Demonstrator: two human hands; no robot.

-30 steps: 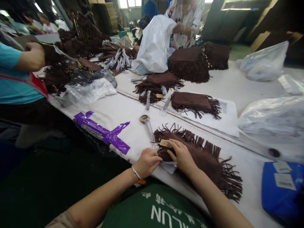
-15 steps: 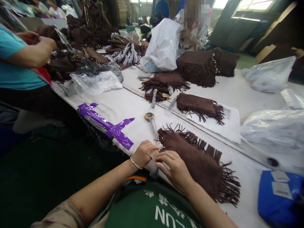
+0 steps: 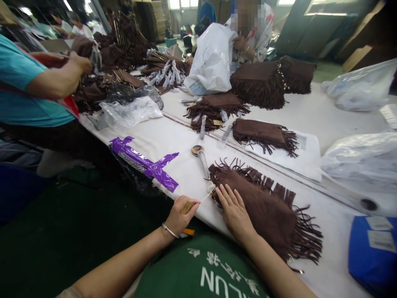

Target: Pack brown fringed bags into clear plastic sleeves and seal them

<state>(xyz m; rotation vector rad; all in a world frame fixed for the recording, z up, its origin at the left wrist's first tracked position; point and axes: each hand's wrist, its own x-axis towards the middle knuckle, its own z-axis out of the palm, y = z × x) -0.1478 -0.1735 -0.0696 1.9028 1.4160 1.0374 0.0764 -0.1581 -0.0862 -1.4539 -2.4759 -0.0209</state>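
A brown fringed bag lies flat on the white table in front of me. My right hand rests on its left end, fingers stretched out and palm down. My left hand is closed in a pinch on a small tan hang tag, just off the table edge. From that hand a thin pale string runs taut to the metal hardware at the bag's corner. A plastic-wrapped strap with a round gold-coloured end extends from the same corner.
More fringed bags lie beyond, near a white plastic sack. Purple tape covers the table edge at left. A blue packet and clear plastic bags are at right. One co-worker handles brown pieces at left; another person stands behind the sack.
My left hand has pulled away to the lower left with the tag, and the string is now stretched. My right hand has left the tag and flattened onto the bag.
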